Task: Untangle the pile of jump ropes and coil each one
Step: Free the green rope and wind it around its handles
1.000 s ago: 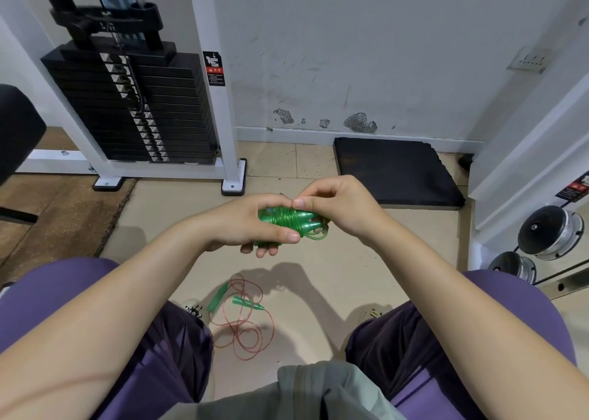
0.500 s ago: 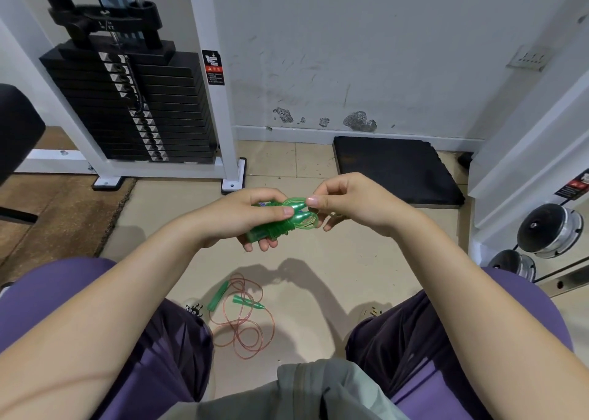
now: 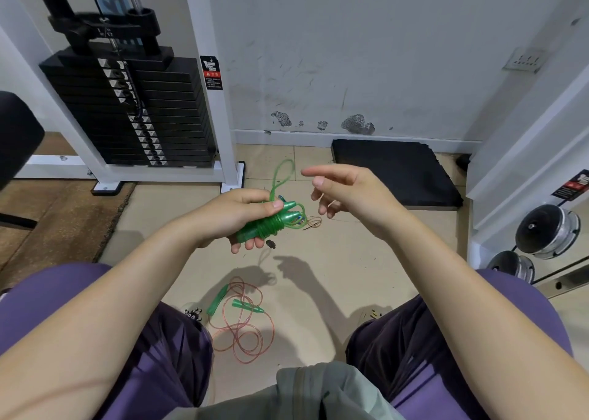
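At frame centre I see my left hand gripping the green jump rope, its cord wound round both handles and one loop sticking up. My right hand, just right of it, holds nothing, fingers loose. The red rope lies on the floor, lower centre.

The right hand, which a second ago pinches the translucent green plastic jump rope bundle together with the left, is now off it and hovers just beside it with fingers loosely spread. A loop of the green cord, earlier wound tight against the handles, now springs up above the left hand. The bundle now points its handle tips toward the right hand.
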Demonstrator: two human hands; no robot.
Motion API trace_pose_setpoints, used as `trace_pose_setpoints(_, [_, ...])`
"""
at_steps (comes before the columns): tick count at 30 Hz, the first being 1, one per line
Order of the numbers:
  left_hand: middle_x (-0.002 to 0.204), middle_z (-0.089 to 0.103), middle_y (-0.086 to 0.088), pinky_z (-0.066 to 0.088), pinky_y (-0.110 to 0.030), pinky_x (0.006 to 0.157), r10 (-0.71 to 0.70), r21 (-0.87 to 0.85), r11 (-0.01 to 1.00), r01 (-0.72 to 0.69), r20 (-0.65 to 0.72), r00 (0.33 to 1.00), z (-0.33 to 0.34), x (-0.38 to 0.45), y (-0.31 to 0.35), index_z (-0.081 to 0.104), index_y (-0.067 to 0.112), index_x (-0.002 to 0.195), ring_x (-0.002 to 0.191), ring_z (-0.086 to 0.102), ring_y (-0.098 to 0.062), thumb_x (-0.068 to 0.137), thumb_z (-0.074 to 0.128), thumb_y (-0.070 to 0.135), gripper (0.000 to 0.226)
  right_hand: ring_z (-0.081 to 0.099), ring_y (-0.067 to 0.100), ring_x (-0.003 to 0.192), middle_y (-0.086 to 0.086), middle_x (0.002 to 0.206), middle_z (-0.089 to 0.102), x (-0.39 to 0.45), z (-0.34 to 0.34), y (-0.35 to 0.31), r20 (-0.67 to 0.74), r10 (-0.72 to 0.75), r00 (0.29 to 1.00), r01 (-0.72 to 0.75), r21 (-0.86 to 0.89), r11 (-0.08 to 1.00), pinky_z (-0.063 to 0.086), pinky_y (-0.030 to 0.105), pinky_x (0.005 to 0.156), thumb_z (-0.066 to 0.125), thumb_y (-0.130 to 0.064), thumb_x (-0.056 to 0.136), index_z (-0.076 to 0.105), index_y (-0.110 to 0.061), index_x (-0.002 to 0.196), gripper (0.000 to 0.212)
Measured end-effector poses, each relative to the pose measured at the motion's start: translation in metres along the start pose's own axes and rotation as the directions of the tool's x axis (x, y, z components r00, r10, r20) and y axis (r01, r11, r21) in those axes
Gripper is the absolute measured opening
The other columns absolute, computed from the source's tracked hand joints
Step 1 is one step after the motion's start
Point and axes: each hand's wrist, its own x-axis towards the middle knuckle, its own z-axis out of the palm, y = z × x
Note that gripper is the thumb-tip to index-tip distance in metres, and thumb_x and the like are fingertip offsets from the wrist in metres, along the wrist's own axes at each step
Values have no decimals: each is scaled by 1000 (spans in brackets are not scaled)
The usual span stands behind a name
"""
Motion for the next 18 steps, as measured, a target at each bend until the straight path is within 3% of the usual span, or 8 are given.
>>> trace_pose_setpoints(3, [67, 68, -13, 41, -23, 39, 9, 6, 1000, -9, 49, 999, 2, 0, 1, 67, 15, 95, 50, 59, -20, 93, 61, 49, 34, 56, 16, 64, 3, 81, 59, 0, 8, 1, -29, -106, 994, 101, -136, 985, 47, 25, 58, 65, -6, 92, 70, -17, 114, 25])
trace_pose_setpoints(6, [67, 69, -11, 42, -23, 40, -3, 30, 1000, -1, 124, 992, 5, -1, 2, 70, 23, 97, 52, 60, -19, 86, 62, 52, 32, 42, 11, 62, 7, 73, 47, -1, 12, -2, 88, -197, 976, 214, -276, 937, 39, 20, 61, 62, -6, 94, 70, -23, 118, 30])
trace_pose_setpoints(10, [68, 70, -1, 45, -24, 45, -18, 138, 990, -11, 203, 979, 8, -1, -1, 71, 38, 89, 58, 64, -16, 90, 65, 49, 13, 33, 4, 54, -8, 62, 35, -2, 16, -3, 241, -120, 963, 216, -424, 879, 28, 14, 54, 69, -14, 90, 70, -22, 119, 30])
trace_pose_setpoints(14, [73, 71, -4, 47, -27, 50, -43, 176, 984, 8, 192, 980, 7, 0, -3, 71, 34, 98, 62, 64, -17, 84, 68, 55, 25, 45, -5, 60, -11, 69, 47, -1, 16, 1, 218, -20, 976, 148, -592, 792, 32, 12, 59, 76, -25, 84, 78, -20, 101, 18])
trace_pose_setpoints(17, [74, 71, -5, 48, -27, 50, -37, 183, 983, 6, 166, 985, 2, 0, -3, 71, 34, 101, 63, 64, -17, 83, 68, 57, 29, 52, 1, 68, 0, 75, 68, 1, 14, 2, 193, 60, 979, 56, -543, 838, 43, 24, 66, 77, -26, 84, 79, -16, 91, 13])
trace_pose_setpoints(18, [75, 72, -5, 48, -27, 50, -35, 184, 983, 5, 162, 986, 1, 0, -3, 71, 34, 101, 63, 64, -17, 84, 69, 55, 27, 52, 0, 65, -2, 71, 69, 1, 12, 2, 193, 89, 977, 23, -512, 859, 43, 20, 62, 76, -25, 84, 79, -16, 89, 11])
